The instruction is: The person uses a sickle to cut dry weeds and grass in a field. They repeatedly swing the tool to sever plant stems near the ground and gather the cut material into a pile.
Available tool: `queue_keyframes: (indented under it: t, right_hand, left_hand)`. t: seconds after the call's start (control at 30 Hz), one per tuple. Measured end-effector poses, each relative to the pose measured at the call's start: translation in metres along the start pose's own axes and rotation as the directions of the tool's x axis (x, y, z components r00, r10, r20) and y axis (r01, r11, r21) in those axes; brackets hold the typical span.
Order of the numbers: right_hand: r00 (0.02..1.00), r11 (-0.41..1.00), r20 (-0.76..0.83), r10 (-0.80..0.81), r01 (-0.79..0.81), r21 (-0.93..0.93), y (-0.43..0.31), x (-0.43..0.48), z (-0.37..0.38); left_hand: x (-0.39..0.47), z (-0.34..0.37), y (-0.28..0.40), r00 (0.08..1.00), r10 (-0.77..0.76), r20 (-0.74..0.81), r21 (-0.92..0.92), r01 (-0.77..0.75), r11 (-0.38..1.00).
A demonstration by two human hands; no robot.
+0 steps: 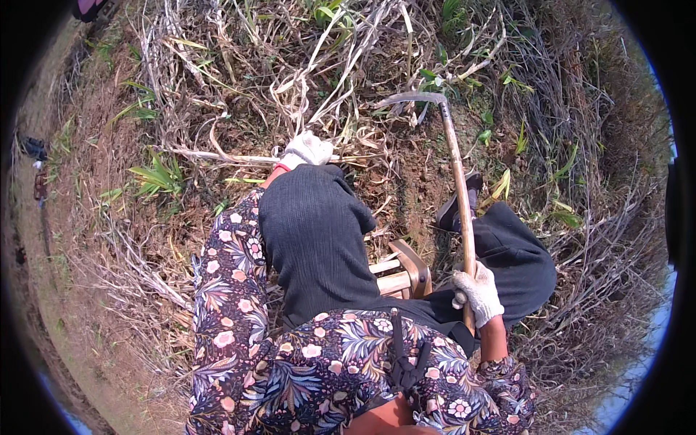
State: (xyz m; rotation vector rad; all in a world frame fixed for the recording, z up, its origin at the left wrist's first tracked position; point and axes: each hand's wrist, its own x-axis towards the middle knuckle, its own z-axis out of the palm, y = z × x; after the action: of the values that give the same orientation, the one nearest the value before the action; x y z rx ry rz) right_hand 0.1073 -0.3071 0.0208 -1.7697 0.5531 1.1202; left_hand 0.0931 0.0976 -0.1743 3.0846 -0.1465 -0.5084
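Observation:
My right hand [479, 296], in a white knit glove, is wrapped around the lower wooden handle of a sickle [461, 201]. Its curved metal blade [416, 97] points left over the dry growth, well apart from both hands. Beyond my left knee, my left hand [307, 148] in a matching glove is closed at the base of a clump of dry stalks [296, 106]. A pale, dry stem [228, 156] runs sideways along that glove. My trousered left leg hides part of the left hand's surroundings.
Beneath me is a low wooden stool [410, 269], partly covered by my legs. My right shoe [455, 209] rests on bare soil [418, 174]. Green leafy shoots [157, 176] grow at left. Dry stalks [587, 255] cover the right side. Dark objects [35, 149] lie at far left.

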Motion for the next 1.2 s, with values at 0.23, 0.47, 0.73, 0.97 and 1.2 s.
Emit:
queue_keyframes:
  t: [0.23, 0.47, 0.73, 0.97, 1.2]
  right_hand:
    - [0.931, 0.953, 0.206, 0.302, -0.296, -0.062, 0.013, -0.006, 0.014]
    - [0.916, 0.949, 0.254, 0.312, -0.290, -0.120, 0.008, 0.000, 0.018]
    - [0.958, 0.929, -0.069, 0.278, -0.286, -0.234, 0.034, -0.120, -0.017]
    - [0.972, 0.991, -0.220, 0.082, -0.104, -0.087, 0.054, -0.065, -0.029]
    - [1.000, 0.972, 0.010, -0.010, 0.007, 0.235, 0.022, 0.022, -0.025]
  left_hand:
    - [0.026, -0.020, -0.032, 0.999, -0.047, 0.024, 0.062, 0.046, 0.997]
    - [0.055, -0.013, -0.030, 0.989, 0.055, -0.137, -0.046, -0.062, 0.997]
    - [0.022, -0.001, -0.028, 0.991, 0.033, -0.133, -0.039, -0.039, 0.998]
    - [-0.010, -0.035, -0.052, 0.998, -0.044, -0.045, 0.010, 0.045, 0.999]
    - [-0.143, -0.053, -0.128, 0.929, -0.366, -0.063, 0.196, 0.371, 0.908]
